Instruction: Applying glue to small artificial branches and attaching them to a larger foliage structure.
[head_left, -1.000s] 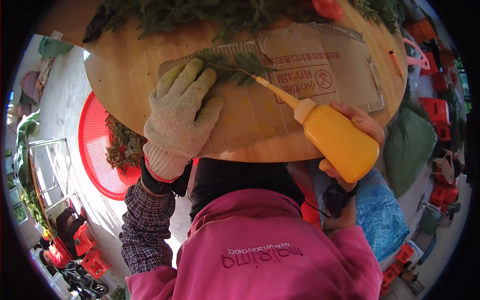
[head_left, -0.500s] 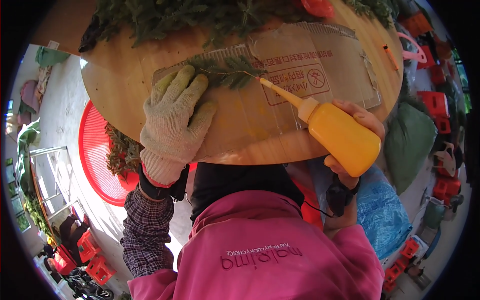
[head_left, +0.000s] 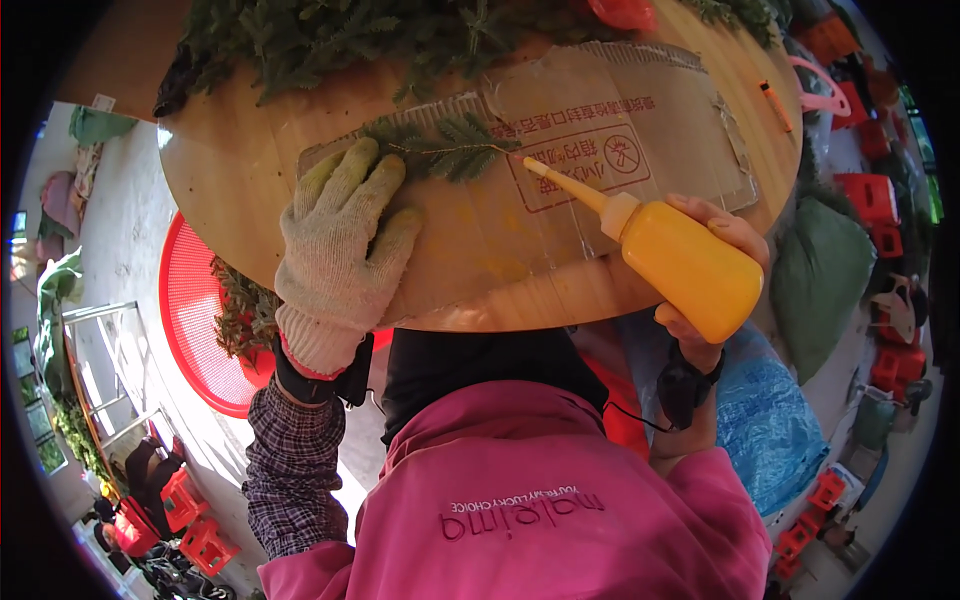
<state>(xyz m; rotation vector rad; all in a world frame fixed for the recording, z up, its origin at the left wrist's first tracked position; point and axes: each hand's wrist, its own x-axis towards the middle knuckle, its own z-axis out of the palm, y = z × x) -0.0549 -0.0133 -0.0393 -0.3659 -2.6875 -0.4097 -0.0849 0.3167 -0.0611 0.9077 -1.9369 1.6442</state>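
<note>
The bare right hand (head_left: 742,240) is curled about a translucent squeeze bottle (head_left: 690,268) full of yellow liquid, fingers over one side and thumb under the other. Its long tapered nozzle (head_left: 572,188) points toward the thin wiry stem of a flat green needle-leaved sprig (head_left: 462,150). The left hand (head_left: 340,235), in a pale knitted work glove, lies palm down with fingers slightly parted and thumb apart, grasping nothing that shows, its fingertips at the sprig's left end. The sprig lies on a flattened brown cardboard sheet (head_left: 470,245) upon a pale wooden tabletop (head_left: 225,190); dark green branches (head_left: 340,40) are heaped beyond.

A clean line probably wants light, even squeezing, the tip kept close along the stem and the left fingertips steady. Whether tip and stem touch is too fine to tell. Compared with one second ago, the tip sits farther right, now over the red printed frame's edge.
</note>
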